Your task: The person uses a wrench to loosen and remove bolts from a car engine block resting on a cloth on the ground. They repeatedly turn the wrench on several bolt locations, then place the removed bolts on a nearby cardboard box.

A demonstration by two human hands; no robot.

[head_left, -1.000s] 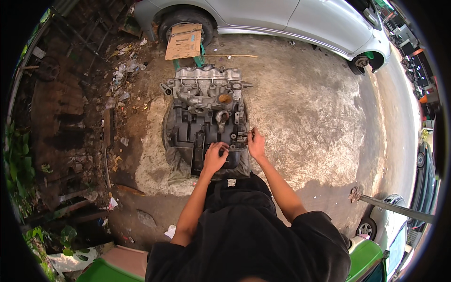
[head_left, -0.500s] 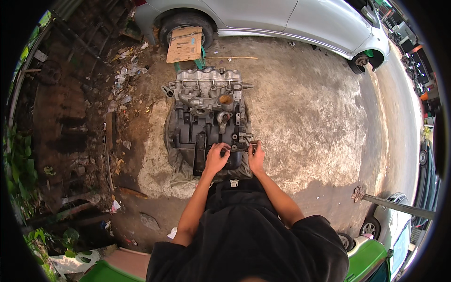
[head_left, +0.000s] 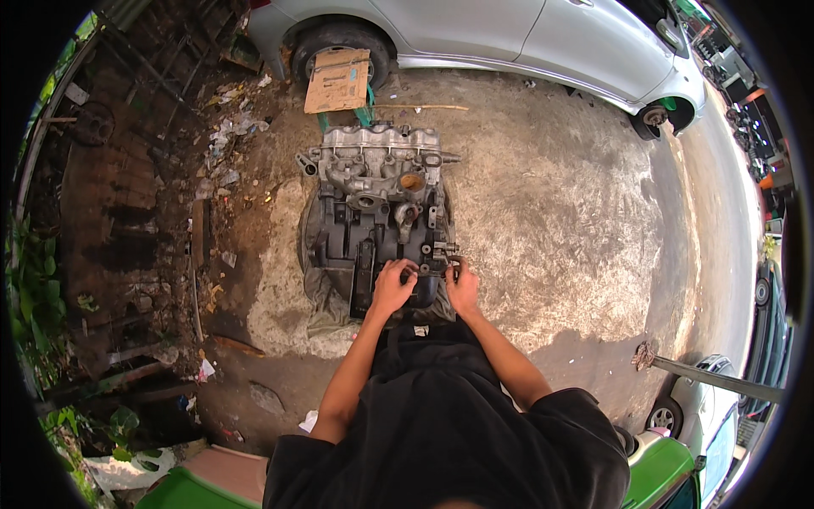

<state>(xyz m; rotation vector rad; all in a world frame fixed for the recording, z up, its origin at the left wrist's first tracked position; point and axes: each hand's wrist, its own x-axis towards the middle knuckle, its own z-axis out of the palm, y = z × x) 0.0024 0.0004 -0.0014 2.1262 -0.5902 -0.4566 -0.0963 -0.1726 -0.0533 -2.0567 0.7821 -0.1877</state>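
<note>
A car engine (head_left: 386, 222) stands in front of me, with a bare grey metal cylinder head (head_left: 380, 140) on its far side and a black block nearer. My left hand (head_left: 393, 286) rests at the block's near side, beside a long black bracket (head_left: 363, 276); its fingers curl inward and hide whatever they hold. My right hand (head_left: 462, 287) is at the near right corner, thumb and fingers pinched next to a small metal bracket (head_left: 443, 250). What lies in that pinch is too small to name. A dark crumpled cover (head_left: 331, 314) spreads under the engine.
Beyond the engine, a green-legged stool (head_left: 369, 113) bears a cardboard sheet (head_left: 331, 97) with tools on it. A silver car (head_left: 475, 34) stands behind it. Litter (head_left: 227, 140) and wooden boards (head_left: 199, 233) lie left. A pole (head_left: 721, 377) juts in at right.
The view has shifted slightly. My right hand's fingers have moved a little inward at the bracket. My left hand stays in nearly the same place on the block.
</note>
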